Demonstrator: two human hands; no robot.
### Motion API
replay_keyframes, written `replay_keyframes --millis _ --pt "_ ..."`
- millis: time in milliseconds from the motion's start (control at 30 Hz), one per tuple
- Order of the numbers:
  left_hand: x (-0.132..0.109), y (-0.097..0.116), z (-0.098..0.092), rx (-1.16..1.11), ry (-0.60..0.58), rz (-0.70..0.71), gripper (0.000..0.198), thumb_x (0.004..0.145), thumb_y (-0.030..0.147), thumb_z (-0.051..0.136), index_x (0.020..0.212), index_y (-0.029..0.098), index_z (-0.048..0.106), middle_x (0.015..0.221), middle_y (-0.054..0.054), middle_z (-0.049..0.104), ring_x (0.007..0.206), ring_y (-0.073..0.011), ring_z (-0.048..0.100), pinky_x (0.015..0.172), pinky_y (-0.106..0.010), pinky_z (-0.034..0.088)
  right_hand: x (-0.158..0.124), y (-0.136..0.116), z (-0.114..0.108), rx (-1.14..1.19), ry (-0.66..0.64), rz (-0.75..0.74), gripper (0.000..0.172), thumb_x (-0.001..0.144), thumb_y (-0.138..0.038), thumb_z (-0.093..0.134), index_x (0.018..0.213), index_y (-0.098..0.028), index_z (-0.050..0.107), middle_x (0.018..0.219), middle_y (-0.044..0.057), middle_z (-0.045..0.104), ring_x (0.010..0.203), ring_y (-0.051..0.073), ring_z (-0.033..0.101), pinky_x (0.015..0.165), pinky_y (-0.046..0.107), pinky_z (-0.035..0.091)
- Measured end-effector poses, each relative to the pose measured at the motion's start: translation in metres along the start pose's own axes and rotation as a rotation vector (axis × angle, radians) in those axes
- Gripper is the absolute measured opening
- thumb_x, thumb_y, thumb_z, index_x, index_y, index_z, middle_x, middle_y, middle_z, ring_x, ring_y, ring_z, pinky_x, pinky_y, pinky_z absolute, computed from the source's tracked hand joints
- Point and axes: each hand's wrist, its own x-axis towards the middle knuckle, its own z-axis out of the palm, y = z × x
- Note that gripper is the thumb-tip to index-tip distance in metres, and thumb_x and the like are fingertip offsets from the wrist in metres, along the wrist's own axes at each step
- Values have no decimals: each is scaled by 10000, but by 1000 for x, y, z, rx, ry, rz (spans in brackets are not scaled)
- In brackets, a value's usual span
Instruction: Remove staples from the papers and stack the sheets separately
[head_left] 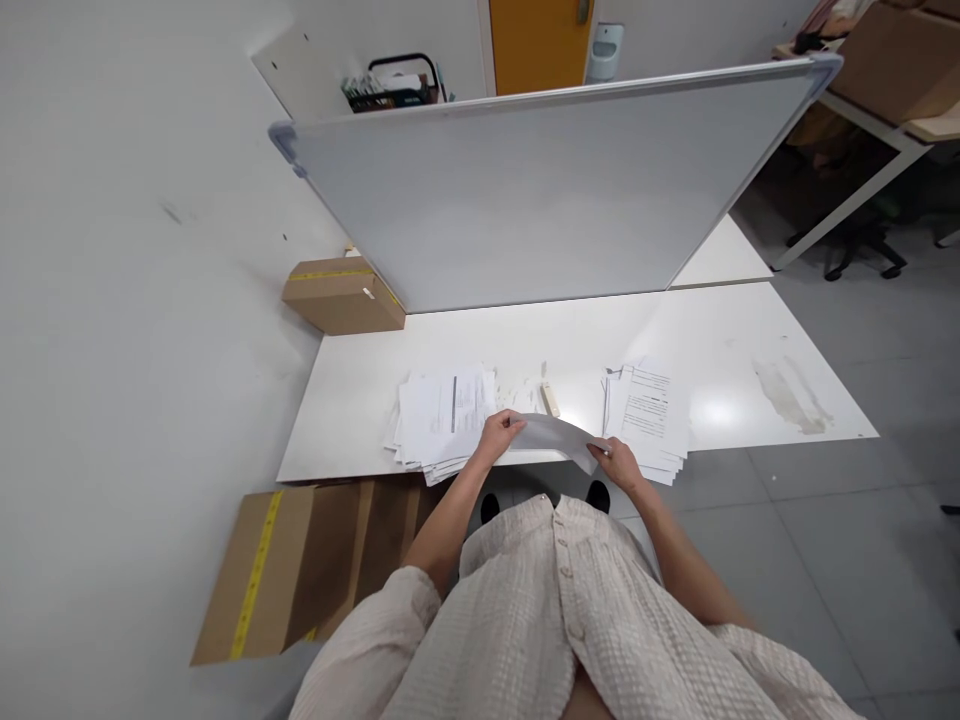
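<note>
A sheet of paper (553,434) is stretched between my two hands, bowed, at the front edge of the white table (525,335). My left hand (499,436) pinches its left end, beside a stack of printed papers (442,415). The right end is gripped by my right hand (616,463), close to a second printed stack (646,415). Between the stacks, just behind the held sheet, lies a small cream-coloured oblong object (550,399) whose kind I cannot make out.
A whiteboard (517,200) stands across the back of the table. One cardboard box (345,300) sits at the table's back left, and an open carton (274,570) is below on the left. A grey stain (791,395) marks the table's right part.
</note>
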Motion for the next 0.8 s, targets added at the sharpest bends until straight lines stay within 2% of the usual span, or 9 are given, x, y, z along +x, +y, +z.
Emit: replay_keyframes --millis 100,233,400,600,800 --pt "8 4 15 -100 -26 -66 300 712 416 581 806 131 586 740 -34 634 678 -147 589 641 -276 473 -10 3 -12 115 -32 114 297 663 -480 581 589 -199 637 569 45 607 586 224 550 541 320 386" --pt "12 1 41 -135 -120 -181 330 710 323 619 947 100 569 767 -60 648 676 -141 604 627 -258 476 -26 17 -32 317 -90 253 316 612 -471 634 578 -159 602 490 18 559 476 161 484 457 286 361" --pt "5 -10 66 -53 -263 -318 362 708 179 614 1051 74 567 688 -51 646 576 -118 600 571 -222 461 -52 48 -45 557 5 442 320 548 -419 697 672 -146 586 547 13 582 471 126 483 421 253 358" --pt "6 -23 73 137 -257 -361 373 787 159 493 1151 82 519 839 -100 670 650 -131 623 647 -249 481 -64 63 -17 771 154 577 300 516 -340 723 677 -167 538 523 -15 565 427 104 460 366 229 336" --pt "12 -18 62 367 -185 -199 412 828 140 396 1230 178 476 1079 -91 611 984 -176 562 877 -289 411 -53 54 8 881 226 636 237 557 -279 705 686 -167 540 498 -36 549 409 92 446 342 210 326"
